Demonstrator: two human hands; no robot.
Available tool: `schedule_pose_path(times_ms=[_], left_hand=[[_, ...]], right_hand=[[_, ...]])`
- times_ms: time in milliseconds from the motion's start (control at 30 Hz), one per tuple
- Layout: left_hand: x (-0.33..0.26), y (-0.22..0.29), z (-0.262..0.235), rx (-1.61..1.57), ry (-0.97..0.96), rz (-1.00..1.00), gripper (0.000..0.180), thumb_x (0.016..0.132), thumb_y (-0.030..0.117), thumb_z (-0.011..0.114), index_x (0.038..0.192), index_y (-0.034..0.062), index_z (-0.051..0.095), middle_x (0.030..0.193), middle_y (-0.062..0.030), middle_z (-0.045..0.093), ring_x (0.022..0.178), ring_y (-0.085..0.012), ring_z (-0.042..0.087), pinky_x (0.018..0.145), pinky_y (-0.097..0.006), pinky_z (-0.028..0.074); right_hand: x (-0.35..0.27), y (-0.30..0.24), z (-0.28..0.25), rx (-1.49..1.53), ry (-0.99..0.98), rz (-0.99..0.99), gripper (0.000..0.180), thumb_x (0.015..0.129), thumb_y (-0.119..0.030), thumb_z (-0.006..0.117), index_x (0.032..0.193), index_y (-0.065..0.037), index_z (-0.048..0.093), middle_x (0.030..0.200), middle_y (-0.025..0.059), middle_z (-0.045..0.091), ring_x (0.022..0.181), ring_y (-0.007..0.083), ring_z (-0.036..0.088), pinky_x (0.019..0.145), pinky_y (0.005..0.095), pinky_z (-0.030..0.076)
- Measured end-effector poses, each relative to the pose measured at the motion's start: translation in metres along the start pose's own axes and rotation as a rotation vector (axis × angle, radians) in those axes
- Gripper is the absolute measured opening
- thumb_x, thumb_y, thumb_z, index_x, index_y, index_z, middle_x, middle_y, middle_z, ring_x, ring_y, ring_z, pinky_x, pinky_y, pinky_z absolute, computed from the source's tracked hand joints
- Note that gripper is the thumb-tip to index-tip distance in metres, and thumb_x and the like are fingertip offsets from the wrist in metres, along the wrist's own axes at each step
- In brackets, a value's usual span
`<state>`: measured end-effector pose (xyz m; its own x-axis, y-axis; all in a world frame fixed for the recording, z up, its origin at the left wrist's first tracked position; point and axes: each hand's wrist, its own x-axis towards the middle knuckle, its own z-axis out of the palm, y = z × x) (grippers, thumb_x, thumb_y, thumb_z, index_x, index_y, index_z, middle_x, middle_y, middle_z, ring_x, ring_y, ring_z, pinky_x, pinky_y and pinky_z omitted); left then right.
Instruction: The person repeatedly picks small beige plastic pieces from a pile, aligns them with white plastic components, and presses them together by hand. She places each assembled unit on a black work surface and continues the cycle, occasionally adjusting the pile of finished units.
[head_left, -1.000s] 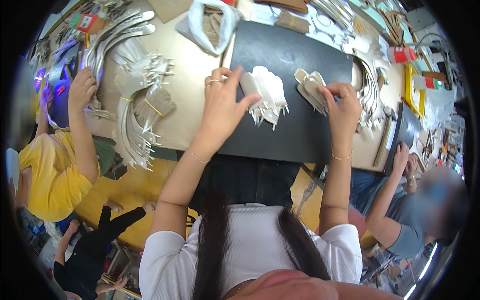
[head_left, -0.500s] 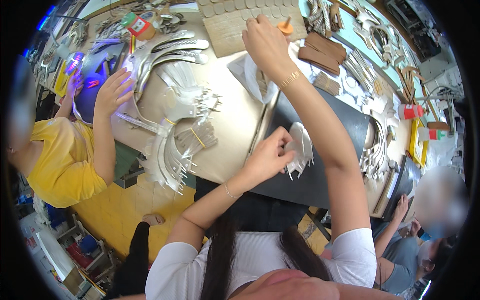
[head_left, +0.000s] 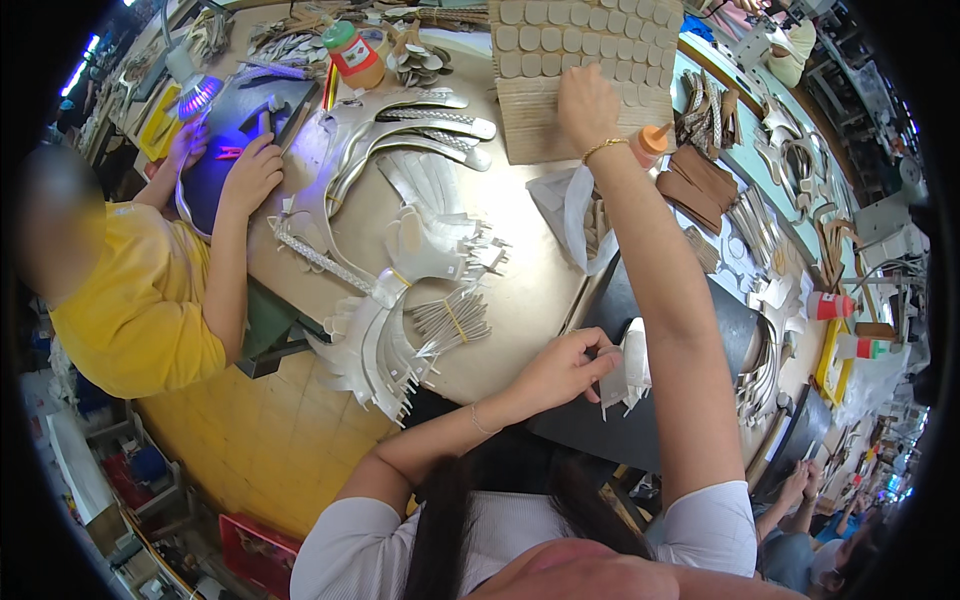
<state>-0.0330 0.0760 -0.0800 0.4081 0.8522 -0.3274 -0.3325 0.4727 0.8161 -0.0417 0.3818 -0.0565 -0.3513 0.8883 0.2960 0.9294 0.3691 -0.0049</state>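
Note:
My left hand (head_left: 570, 372) pinches a flat silver-white leather piece (head_left: 613, 380) over the black board. Directly beside it lie more silver-white pieces (head_left: 637, 352) with short prongs at the lower end, partly hidden by my right forearm. My right arm stretches far forward, and its hand (head_left: 588, 112) rests at the lowest row of beige rounded pads (head_left: 550, 38) on a cardboard sheet (head_left: 530, 135). Its fingers are curled down; whatever is between the tips is hidden. An orange squeeze bottle (head_left: 652, 140) stands right of that wrist.
On the left, a co-worker in a yellow top holds a hammer (head_left: 264, 116) under a purple lamp (head_left: 197, 92). Bundled silver straps (head_left: 385, 345) lie between us. Brown leather strips (head_left: 695, 185), a plastic bag (head_left: 580, 215) and red-and-white bottles (head_left: 828, 306) are around my right arm.
My view has shifted, so the bench appears further right and lower. My left hand now holds one silver-white piece apart from the others. My right hand stays at the cardboard sheet.

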Motion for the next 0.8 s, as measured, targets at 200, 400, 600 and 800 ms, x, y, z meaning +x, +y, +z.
schedule_pose_path(times_ms=[200, 400, 600, 800], left_hand=[[-0.006, 0.005, -0.008, -0.036, 0.017, 0.02, 0.017, 0.098, 0.017, 0.058, 0.097, -0.0005, 0.058, 0.084, -0.0032, 0.063, 0.07, -0.0071, 0.061, 0.057, -0.026, 0.057], [-0.011, 0.004, -0.01, 0.057, 0.064, 0.037, 0.018, 0.096, 0.015, 0.061, 0.104, -0.0012, 0.061, 0.082, -0.0029, 0.063, 0.07, -0.0067, 0.061, 0.057, -0.023, 0.054], [-0.02, 0.011, -0.015, 0.032, 0.115, 0.016, 0.028, 0.093, 0.008, 0.064, 0.118, -0.0024, 0.06, 0.083, -0.0041, 0.062, 0.07, -0.0084, 0.062, 0.055, -0.021, 0.053], [-0.035, 0.021, -0.016, -0.089, 0.193, 0.139, 0.033, 0.091, 0.002, 0.064, 0.123, -0.0054, 0.058, 0.09, -0.0075, 0.064, 0.075, -0.0128, 0.066, 0.058, -0.021, 0.055]], right_hand=[[0.002, -0.005, -0.002, -0.015, 0.004, -0.045, 0.016, 0.086, -0.007, 0.058, 0.09, 0.003, 0.069, 0.106, 0.0225, 0.059, 0.085, 0.0362, 0.07, 0.069, 0.0398, 0.059], [-0.009, -0.006, -0.01, 0.068, 0.068, -0.021, 0.014, 0.084, -0.004, 0.06, 0.089, 0.006, 0.068, 0.121, 0.0249, 0.05, 0.082, 0.0396, 0.069, 0.068, 0.0426, 0.059], [-0.029, -0.003, -0.02, 0.223, 0.178, -0.018, 0.01, 0.085, -0.001, 0.056, 0.088, 0.007, 0.062, 0.118, 0.0254, 0.049, 0.084, 0.0424, 0.065, 0.074, 0.045, 0.057], [-0.089, 0.001, -0.071, 0.684, 0.156, -0.365, 0.011, 0.089, -0.008, 0.059, 0.088, 0.004, 0.059, 0.099, 0.0197, 0.057, 0.087, 0.0361, 0.06, 0.075, 0.0432, 0.05]])
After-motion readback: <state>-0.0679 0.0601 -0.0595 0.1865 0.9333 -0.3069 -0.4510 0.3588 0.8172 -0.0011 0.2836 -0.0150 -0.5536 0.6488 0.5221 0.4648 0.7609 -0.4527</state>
